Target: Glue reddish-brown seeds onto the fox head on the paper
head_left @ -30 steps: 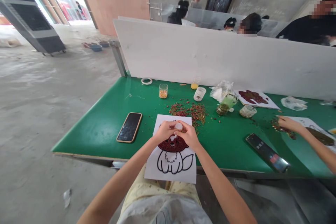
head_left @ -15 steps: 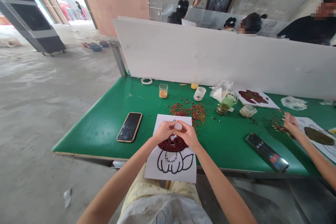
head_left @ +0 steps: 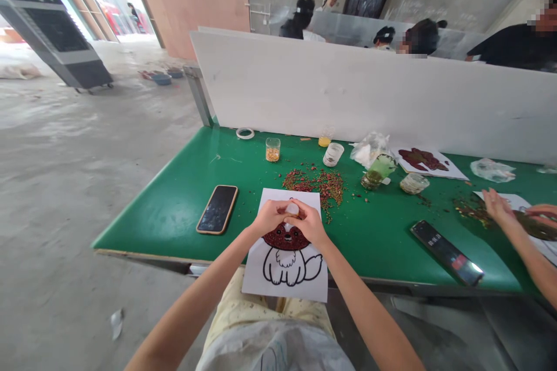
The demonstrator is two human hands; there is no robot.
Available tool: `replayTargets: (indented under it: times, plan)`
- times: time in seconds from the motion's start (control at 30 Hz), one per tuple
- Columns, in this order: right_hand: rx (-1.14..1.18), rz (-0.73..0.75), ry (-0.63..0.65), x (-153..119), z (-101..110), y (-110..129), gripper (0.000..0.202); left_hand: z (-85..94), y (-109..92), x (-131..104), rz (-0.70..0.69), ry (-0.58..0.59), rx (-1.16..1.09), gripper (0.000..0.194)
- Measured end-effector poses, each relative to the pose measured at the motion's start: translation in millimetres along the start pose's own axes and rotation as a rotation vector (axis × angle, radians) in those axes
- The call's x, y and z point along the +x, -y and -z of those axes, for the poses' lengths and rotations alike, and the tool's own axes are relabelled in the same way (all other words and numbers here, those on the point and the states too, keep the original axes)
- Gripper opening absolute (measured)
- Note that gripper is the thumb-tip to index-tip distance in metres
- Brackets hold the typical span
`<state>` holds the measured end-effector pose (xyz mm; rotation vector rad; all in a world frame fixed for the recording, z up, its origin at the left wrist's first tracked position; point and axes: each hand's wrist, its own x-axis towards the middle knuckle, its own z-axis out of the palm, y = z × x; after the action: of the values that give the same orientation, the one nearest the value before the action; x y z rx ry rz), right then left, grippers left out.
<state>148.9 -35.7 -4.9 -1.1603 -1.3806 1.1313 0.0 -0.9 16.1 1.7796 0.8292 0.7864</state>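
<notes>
My left hand (head_left: pixel 270 218) and my right hand (head_left: pixel 310 222) meet above a sheet of paper (head_left: pixel 285 294), fingers closed around a small white, round-ended object (head_left: pixel 292 208). Its lower part is hidden by my fingers, so its exact kind does not show. Printed on the sheet is a fox-like animal in black outline. Dark red grains (head_left: pixel 285 240) fill much of its head, while the body and tail are bare white. The sheet's near end hangs over the table edge above my lap. Just beyond the paper lie scattered red and green beans (head_left: pixel 331 185).
A phone (head_left: pixel 217 209) lies left of the paper, another phone (head_left: pixel 447 252) to the right. Farther back stand a cup of yellow kernels (head_left: pixel 272 151), a clear cup (head_left: pixel 333 155) and a tipped greenish cup (head_left: pixel 378 173). At right, a co-worker's hands (head_left: pixel 500 208) are over another picture.
My hands stay together over the fox's head, with the white object tilted slightly differently. The co-worker's hand has shifted right, and a second hand now shows there. The view has shifted slightly.
</notes>
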Motion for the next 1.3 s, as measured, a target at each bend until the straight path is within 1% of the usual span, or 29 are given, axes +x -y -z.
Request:
replayTargets:
  times: [0.27, 0.53, 0.83, 1.0, 1.17, 1.3]
  plan:
    - [0.029, -0.005, 0.005, 0, -2, -5, 0.052, 2.1, -5, -2, -0.023, 0.01, -0.005, 0.018]
    - [0.047, -0.047, -0.023, -3, 4, -1, 0.056, -6.0, 0, 1, -0.005, 0.0, -0.03, 0.018]
    - [-0.009, -0.028, -0.032, -6, 10, 1, 0.055, -10.0, -2, 3, -0.008, 0.008, -0.002, 0.018]
    - [0.038, -0.037, -0.022, -5, 5, -4, 0.06, -7.0, -2, 0, -0.022, 0.012, -0.016, 0.019]
    - [0.013, -0.014, 0.019, -3, 0, -9, 0.055, -1.3, -2, -4, -0.032, -0.003, 0.032, 0.019]
    - [0.009, -0.009, 0.027, -3, -2, -7, 0.056, 0.5, -2, -6, -0.04, 0.0, 0.024, 0.018]
